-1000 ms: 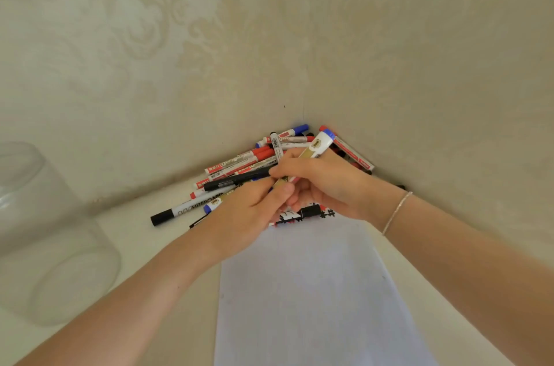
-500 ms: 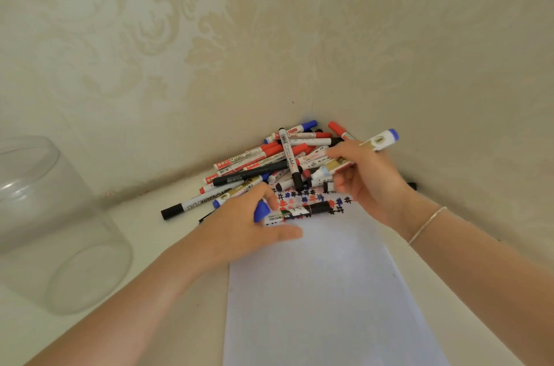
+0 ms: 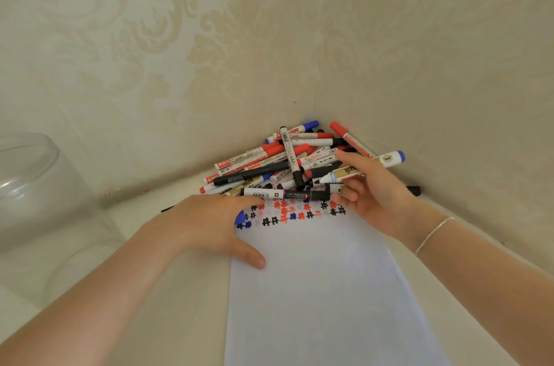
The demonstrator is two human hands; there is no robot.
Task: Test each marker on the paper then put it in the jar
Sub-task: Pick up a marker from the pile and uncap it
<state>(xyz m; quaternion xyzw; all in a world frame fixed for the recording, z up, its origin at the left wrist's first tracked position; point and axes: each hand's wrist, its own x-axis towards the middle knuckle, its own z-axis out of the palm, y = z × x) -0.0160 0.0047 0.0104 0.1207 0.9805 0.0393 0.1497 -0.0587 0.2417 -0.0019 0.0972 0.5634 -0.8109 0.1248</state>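
While gripping an uncapped blue-ended marker (image 3: 358, 169) between thumb and curled fingers, tip pointing left over the heap, right hand (image 3: 370, 190) hovers at the far right corner of the paper (image 3: 317, 290). Wears a thin bracelet (image 3: 433, 235) at the wrist. Left hand (image 3: 209, 223) lies flat, palm down, fingers straight, on the paper's left edge, thumb pressing the sheet; shelters a blue cap (image 3: 239, 218) under the index finger, though cannot tell whether pinched or merely covered. Pile of markers (image 3: 278, 161) sits heaped in the wall corner, red, blue and black caps mixed, touching the paper's far edge. Black-and-white marker (image 3: 287, 194) lies crosswise at the front of the pile, between both hands. Rows of hash-shaped test marks (image 3: 287, 214) in red, blue and black run across the paper's far end, just beside that marker. Clear jar (image 3: 33, 194) stands at far left, well apart from the pile. All resting on a cream table (image 3: 186, 305).
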